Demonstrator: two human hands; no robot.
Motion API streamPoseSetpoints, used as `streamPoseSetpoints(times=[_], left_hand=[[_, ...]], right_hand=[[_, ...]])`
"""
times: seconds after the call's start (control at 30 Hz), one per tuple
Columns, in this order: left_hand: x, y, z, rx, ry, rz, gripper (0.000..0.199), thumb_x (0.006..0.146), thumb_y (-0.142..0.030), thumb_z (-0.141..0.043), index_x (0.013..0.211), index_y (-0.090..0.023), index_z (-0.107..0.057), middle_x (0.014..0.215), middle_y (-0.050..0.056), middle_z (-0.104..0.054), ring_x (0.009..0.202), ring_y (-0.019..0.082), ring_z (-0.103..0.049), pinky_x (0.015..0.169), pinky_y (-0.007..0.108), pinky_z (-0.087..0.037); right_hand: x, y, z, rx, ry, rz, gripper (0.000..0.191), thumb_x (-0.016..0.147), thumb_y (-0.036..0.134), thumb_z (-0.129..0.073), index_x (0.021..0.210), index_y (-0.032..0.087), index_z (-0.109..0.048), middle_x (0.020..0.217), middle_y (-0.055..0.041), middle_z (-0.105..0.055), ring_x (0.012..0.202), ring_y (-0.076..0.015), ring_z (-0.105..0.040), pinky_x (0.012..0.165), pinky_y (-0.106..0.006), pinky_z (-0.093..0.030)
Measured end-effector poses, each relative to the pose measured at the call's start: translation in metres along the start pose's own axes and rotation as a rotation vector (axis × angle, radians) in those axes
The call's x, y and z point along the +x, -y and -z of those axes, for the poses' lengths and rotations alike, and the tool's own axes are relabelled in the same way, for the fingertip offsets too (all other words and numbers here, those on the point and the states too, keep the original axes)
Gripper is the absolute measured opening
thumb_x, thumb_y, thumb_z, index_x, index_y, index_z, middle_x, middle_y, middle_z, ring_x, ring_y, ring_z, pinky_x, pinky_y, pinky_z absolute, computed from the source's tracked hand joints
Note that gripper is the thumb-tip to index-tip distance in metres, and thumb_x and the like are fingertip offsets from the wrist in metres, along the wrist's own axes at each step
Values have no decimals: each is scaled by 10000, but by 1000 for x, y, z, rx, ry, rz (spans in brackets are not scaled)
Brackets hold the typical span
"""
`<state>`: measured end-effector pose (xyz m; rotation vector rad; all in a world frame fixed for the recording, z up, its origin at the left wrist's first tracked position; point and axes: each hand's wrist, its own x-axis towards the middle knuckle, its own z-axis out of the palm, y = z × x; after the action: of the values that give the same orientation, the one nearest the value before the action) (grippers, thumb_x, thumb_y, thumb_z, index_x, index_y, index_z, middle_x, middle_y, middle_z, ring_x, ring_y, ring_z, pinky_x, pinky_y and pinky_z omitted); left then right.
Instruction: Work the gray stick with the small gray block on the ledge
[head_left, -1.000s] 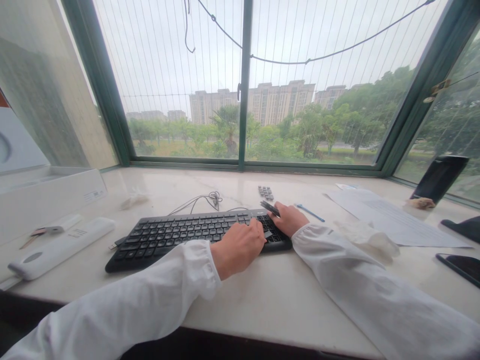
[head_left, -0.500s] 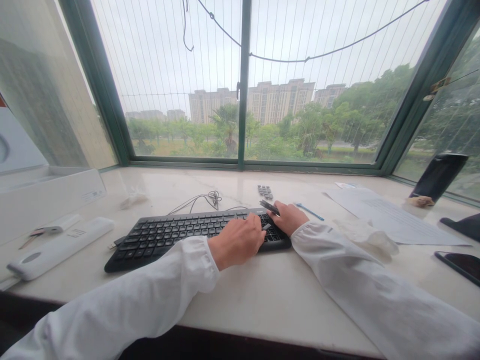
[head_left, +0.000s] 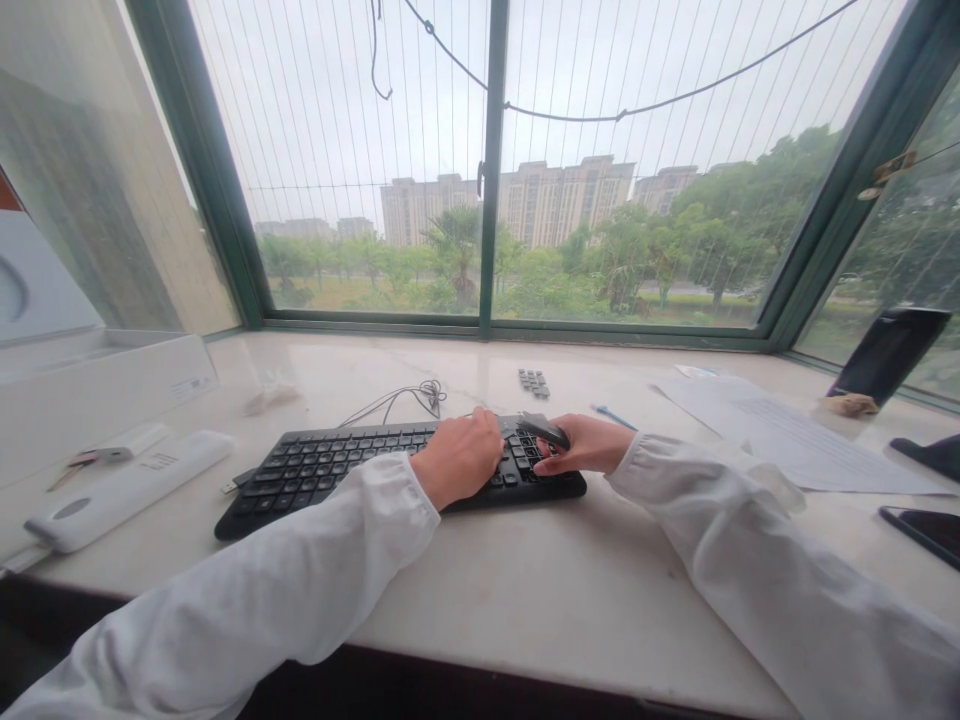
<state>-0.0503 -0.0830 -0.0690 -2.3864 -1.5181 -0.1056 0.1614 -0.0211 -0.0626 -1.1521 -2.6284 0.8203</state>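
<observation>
Head view: left hand [head_left: 457, 458] rests loosely curled, holding nothing, on the black keyboard [head_left: 337, 472] at the table [head_left: 540, 590] front edge, likely steadying it, while right hand [head_left: 589, 445] has its grip pinched on a small dark tool [head_left: 544, 430] angled over the right-end keys.

The left hand [head_left: 457, 458] now sits further up the keyboard [head_left: 352, 470], over its top rows. The right hand [head_left: 589, 445] turns sideways, the tool [head_left: 544, 430] lying flatter.

Bright overcast window [head_left: 375, 150] backlight, wide-angle edge distortion.
</observation>
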Motion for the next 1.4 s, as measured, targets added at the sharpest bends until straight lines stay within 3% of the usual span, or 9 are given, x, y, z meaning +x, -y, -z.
streamPoseSetpoints(times=[0.23,0.47,0.57,0.67,0.8,1.03,1.2,1.4], left_hand=[[1,0,-2,-3,-2,-17,388,970,-367,-243,1027,-98,-517,929,140,-560,780,242,-615,663,362,-509],[3,1,-6,12,-59,-25,368,968,-371,-251,1006,-110,-508,903,118,-556,724,240,-608,605,357,-506],[3,1,-5,9,-59,-20,362,977,-354,-227,1021,-113,-493,918,120,-550,721,228,-610,603,342,-505],[4,1,-3,-11,-63,-6,385,984,-370,-194,1051,-116,-475,932,125,-547,724,219,-615,604,330,-504],[5,-2,1,-56,-81,-29,390,987,-386,-181,1064,-120,-456,936,120,-546,715,204,-616,592,309,-498],[5,-4,4,-86,-86,-65,338,989,-373,-225,1029,-131,-458,942,108,-555,709,196,-617,584,290,-484],[5,-6,5,-87,-81,-62,293,983,-355,-278,1067,-144,-464,974,102,-564,718,196,-622,589,287,-476],[6,-5,2,-56,-118,-63,275,961,-395,-354,1084,-184,-481,995,87,-572,725,208,-624,571,289,-462]], right_hand=[[4,-7,1,59,78,-8,339,661,487,-677,731,172,-571,612,44,-481,609,-117,-443,578,-244,-332],[5,-8,1,69,54,-25,328,633,458,-695,725,175,-560,604,50,-459,604,-118,-428,585,-249,-315],[7,-6,2,100,-48,-20,386,652,533,-665,722,166,-572,587,48,-448,581,-110,-409,574,-249,-308],[8,-4,4,167,-197,-120,516,692,654,-573,768,146,-615,511,55,-387,500,-95,-354,508,-249,-270],[8,-1,3,272,-159,-185,633,692,714,-531,876,123,-662,430,78,-303,415,-81,-276,433,-246,-188],[12,-4,-6,226,-136,-99,518,665,641,-614,764,136,-678,473,56,-373,477,-84,-343,451,-228,-239],[14,-11,-8,282,-99,-112,511,730,623,-568,838,140,-698,441,70,-328,438,-87,-320,421,-225,-232],[15,-9,-9,226,-130,-75,432,769,560,-569,834,160,-720,491,46,-409,489,-99,-396,482,-225,-311]])
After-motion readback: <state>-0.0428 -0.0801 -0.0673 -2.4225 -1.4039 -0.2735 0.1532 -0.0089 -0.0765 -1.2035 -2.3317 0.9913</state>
